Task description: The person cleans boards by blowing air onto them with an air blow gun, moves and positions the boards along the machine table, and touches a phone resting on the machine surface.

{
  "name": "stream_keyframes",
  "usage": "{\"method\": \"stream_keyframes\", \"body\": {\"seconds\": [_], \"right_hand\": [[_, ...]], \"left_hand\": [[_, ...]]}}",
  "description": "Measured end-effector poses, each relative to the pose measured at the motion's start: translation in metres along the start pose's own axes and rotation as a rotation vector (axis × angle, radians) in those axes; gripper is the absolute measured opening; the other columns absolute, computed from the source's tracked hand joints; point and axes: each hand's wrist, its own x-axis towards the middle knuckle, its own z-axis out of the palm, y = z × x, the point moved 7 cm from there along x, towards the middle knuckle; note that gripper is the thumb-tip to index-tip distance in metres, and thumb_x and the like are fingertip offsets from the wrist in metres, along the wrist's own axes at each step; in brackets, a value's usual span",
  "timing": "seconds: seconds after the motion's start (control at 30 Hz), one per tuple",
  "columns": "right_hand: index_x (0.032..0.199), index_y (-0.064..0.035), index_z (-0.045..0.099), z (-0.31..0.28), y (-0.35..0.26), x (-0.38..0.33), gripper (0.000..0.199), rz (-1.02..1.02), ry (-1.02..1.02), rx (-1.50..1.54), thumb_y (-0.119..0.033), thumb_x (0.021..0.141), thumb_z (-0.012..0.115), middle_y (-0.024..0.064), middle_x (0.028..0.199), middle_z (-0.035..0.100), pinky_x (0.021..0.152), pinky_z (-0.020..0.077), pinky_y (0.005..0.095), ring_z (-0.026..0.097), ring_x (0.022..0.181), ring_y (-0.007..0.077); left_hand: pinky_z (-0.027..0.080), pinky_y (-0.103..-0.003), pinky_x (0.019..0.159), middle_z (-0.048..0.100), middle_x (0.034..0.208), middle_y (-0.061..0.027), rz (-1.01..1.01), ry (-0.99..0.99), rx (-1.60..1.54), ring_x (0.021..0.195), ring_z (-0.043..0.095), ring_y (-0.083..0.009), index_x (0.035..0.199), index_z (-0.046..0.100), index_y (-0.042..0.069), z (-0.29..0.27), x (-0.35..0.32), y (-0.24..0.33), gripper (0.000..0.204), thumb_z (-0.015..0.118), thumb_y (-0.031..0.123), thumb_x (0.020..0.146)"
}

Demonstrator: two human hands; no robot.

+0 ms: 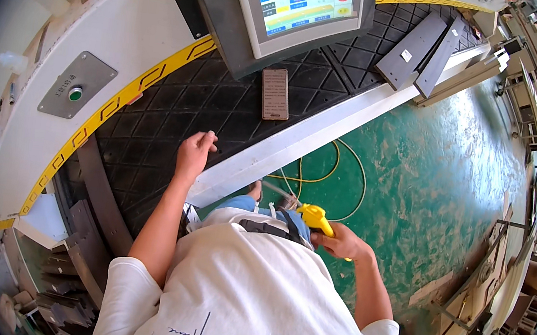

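While the left hand [194, 151] rests half open on the black worktop [151, 132], the right hand [340, 241] grips a yellow air gun [315, 218]. It looks light and hard, best held by its handle.

A phone [275, 93] is laid on the ribbed mat [166, 120] of the machine table, just before the touchscreen console [301, 6]. The left hand [194, 152] is rested on the mat, nearer than the phone. A push button plate [78, 85] is set to the left. Flat panels [420, 48] are stacked on the mat's right end. The right hand [339, 240] is held over the floor [429, 182], closed around an air-gun nozzle [315, 218], beside a coiled hose [329, 169].
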Motion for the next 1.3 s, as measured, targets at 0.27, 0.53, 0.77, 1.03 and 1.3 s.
{"method": "stream_keyframes", "body": {"seconds": [0.27, 0.53, 0.77, 1.03, 1.3], "right_hand": [[0.113, -0.0095, 0.07, 0.002, 0.001, -0.012, 0.038, 0.039, 0.021, 0.166, -0.045, 0.101, 0.071, -0.0045, 0.076, 0.056, 0.061, 0.0406, 0.0292, 0.048, 0.066, 0.009], [0.122, -0.0082, 0.069, 0.001, -0.009, -0.032, 0.032, -0.027, 0.095, -0.168, -0.034, 0.102, 0.069, 0.0056, 0.096, 0.074, 0.079, 0.0515, 0.0367, 0.064, 0.086, 0.0195], [0.134, -0.0105, 0.067, -0.002, -0.007, -0.058, 0.044, -0.055, 0.105, -0.293, -0.036, 0.099, 0.072, 0.0159, 0.103, 0.075, 0.084, 0.053, 0.0406, 0.069, 0.092, 0.0315], [0.118, -0.0055, 0.071, 0.005, 0.001, -0.084, 0.033, -0.031, 0.174, -0.295, -0.032, 0.098, 0.074, 0.011, 0.098, 0.075, 0.078, 0.0522, 0.0376, 0.067, 0.082, 0.0229], [0.128, -0.007, 0.068, 0.013, -0.009, -0.07, 0.04, -0.045, 0.125, -0.253, -0.034, 0.099, 0.072, 0.0149, 0.103, 0.076, 0.081, 0.0541, 0.0395, 0.07, 0.087, 0.0299]], "left_hand": [[0.053, -0.031, 0.089, 0.076, 0.109, -0.0085, -0.043, 0.09, -0.186, 0.097, 0.07, -0.0155, 0.123, 0.07, 0.001, -0.02, 0.054, -0.016, 0.034, 0.067, 0.029, 0.103], [0.056, -0.033, 0.084, 0.077, 0.1, -0.0075, 0.196, -0.069, 0.094, 0.091, 0.073, -0.0181, 0.115, 0.074, 0.003, 0.032, 0.109, 0.022, 0.028, 0.069, 0.026, 0.099], [0.058, -0.039, 0.084, 0.079, 0.1, -0.0104, 0.195, -0.079, -0.011, 0.093, 0.075, -0.0277, 0.107, 0.075, 0.008, 0.097, 0.16, 0.034, 0.03, 0.074, 0.035, 0.094], [0.057, -0.043, 0.088, 0.078, 0.102, -0.0121, 0.2, -0.139, 0.157, 0.099, 0.074, -0.0316, 0.103, 0.072, 0.007, 0.122, 0.177, 0.046, 0.036, 0.076, 0.041, 0.092], [0.055, -0.044, 0.093, 0.077, 0.108, -0.0141, 0.103, -0.192, 0.222, 0.105, 0.072, -0.0325, 0.102, 0.072, 0.008, 0.122, 0.178, 0.052, 0.039, 0.076, 0.046, 0.091]]}}
